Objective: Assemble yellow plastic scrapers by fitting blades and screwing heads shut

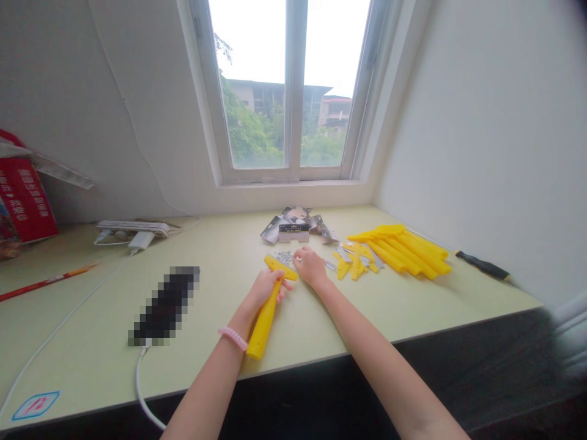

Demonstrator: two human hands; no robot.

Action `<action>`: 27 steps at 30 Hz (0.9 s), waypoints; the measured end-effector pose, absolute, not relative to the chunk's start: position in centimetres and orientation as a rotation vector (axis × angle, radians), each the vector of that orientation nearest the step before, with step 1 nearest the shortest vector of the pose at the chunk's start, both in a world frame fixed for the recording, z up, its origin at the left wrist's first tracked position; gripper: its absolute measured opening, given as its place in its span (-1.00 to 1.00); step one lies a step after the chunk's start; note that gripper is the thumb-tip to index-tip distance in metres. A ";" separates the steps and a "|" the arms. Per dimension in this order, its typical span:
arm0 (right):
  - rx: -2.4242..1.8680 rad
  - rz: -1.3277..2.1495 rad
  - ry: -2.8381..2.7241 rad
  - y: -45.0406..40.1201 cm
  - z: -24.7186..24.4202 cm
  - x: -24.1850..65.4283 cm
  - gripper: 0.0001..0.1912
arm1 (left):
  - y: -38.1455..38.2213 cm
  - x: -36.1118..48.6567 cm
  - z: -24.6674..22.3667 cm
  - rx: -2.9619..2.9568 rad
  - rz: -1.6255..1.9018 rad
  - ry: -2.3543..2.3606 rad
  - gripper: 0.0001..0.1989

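Note:
My left hand (266, 287) is closed around a yellow scraper (262, 327), near its T-shaped head. The scraper's handle slants down toward the table's front edge. Just right of that head, my right hand (309, 267) has its fingers pinched together beside a small pile of screws (285, 256). Whatever is between those fingertips is too small to make out. To the right of this hand lie several flat yellow head pieces (355, 263) mixed with metal blades. Beyond them is a stack of yellow handles (406, 252).
Card packages (293, 231) lie below the window. A dark-handled tool (481, 265) rests by the right wall. On the left are a pixelated dark object (167, 305) with a white cable, a power strip (132, 227), a red pencil-like stick (41, 284) and a red box (27, 195).

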State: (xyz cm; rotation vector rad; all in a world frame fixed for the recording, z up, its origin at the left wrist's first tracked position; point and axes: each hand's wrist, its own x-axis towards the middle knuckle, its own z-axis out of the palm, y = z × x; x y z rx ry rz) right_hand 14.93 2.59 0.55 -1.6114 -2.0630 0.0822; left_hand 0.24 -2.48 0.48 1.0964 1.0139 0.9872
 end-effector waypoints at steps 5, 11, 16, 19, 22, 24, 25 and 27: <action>-1.608 0.062 -2.058 2.7 0.5 14.9 -0.85 | -2.4 0.3 0.4 1.097 0.975 1.008 -0.77; -1.596 0.070 -2.020 2.8 0.2 15.0 -0.85 | -2.5 0.3 0.4 1.092 0.968 1.015 -0.79; -1.609 0.092 -2.018 2.9 0.3 15.0 -0.83 | -2.4 0.3 0.4 1.095 0.969 0.996 -0.81; -1.614 0.129 -2.007 2.9 0.3 14.9 -0.83 | -2.4 0.3 0.3 1.103 0.963 0.989 -0.83; -1.592 0.150 -1.985 2.9 0.2 14.9 -0.84 | -2.4 0.3 0.2 1.118 0.947 0.987 -0.82; -1.574 0.177 -1.949 2.9 0.2 15.1 -0.86 | -2.4 0.3 0.2 1.127 0.933 0.986 -0.81; -1.563 0.205 -1.922 2.9 0.2 15.2 -0.87 | -2.4 0.3 0.2 1.132 0.926 0.987 -0.80; -1.519 0.306 -1.850 2.9 0.4 15.5 -0.89 | -2.5 0.3 0.2 1.141 0.918 0.990 -0.80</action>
